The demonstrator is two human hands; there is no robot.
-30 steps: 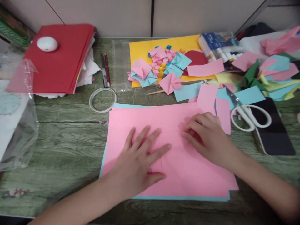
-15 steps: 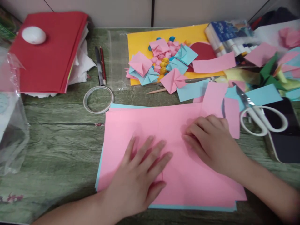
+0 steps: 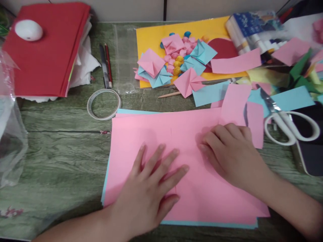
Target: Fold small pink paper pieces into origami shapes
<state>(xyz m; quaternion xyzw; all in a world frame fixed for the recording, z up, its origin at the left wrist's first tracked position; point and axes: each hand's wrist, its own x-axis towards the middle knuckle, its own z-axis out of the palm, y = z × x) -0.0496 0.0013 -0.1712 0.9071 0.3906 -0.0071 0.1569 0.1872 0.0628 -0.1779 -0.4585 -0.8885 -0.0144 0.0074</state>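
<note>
A large pink sheet of paper [image 3: 141,129] lies on top of light blue sheets [image 3: 214,224], whose edges show along the left, top and bottom. A faint crease runs down its middle. My left hand [image 3: 151,183] rests flat on the sheet's left half, fingers spread and open. On the right half, my right hand [image 3: 229,156] is closed, its fingers curled down against the paper. Anything inside those fingers is hidden. Just behind that hand are cut pink strips [image 3: 234,101]. White-handled scissors [image 3: 285,119] lie to its right, partly over a dark phone [image 3: 311,154].
A roll of tape [image 3: 92,104], a pencil [image 3: 108,65] and a dark cutter-like tool [image 3: 103,62] lie behind the sheet. Folded paper pieces [image 3: 151,63] sit on yellow paper [image 3: 151,37]. Red sheets [image 3: 47,64] bear a white case [image 3: 28,30]. Clear plastic [image 3: 15,144] lies far left.
The view has shifted slightly, so the objects at the back sit a little higher and those at right farther right. Both hands keep nearly the same places on the pink paper.
</note>
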